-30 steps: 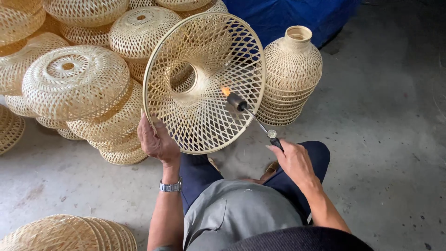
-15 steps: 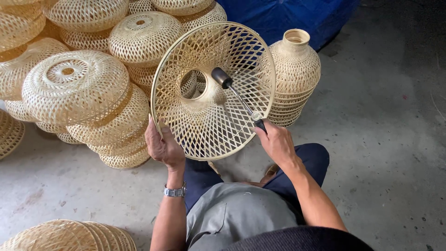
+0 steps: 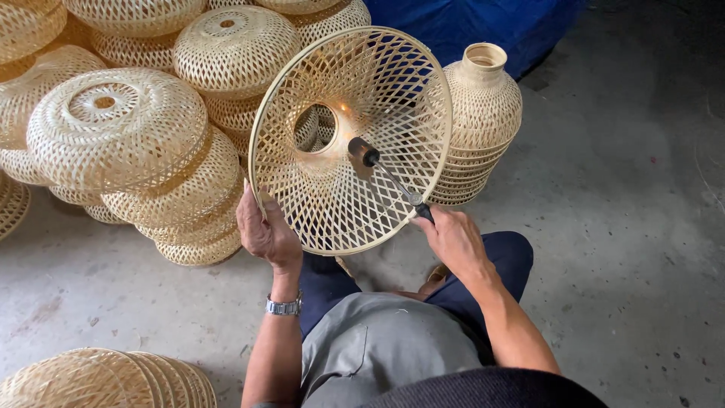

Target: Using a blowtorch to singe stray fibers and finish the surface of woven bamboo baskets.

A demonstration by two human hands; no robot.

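My left hand (image 3: 263, 230) grips the lower left rim of a round, open-weave bamboo lampshade (image 3: 332, 204), which I hold tilted up in front of me. My right hand (image 3: 453, 240) holds a slim torch tool (image 3: 387, 174) by its dark handle. Its black nozzle points inside the shade near the central neck opening, where a small glow shows on the weave. A silver watch (image 3: 284, 306) sits on my left wrist.
A pile of several finished woven shades (image 3: 121, 136) lies to the left. A vase-shaped woven shade (image 3: 479, 113) stands behind the held one. More flat shades (image 3: 98, 378) are stacked at the bottom left. A blue tarp (image 3: 483, 26) lies at the back; bare concrete floor (image 3: 627, 227) on the right.
The torch tip moved from the shade's right side inward toward the central neck. My right hand shifted left and up. The shade tilted and turned slightly.
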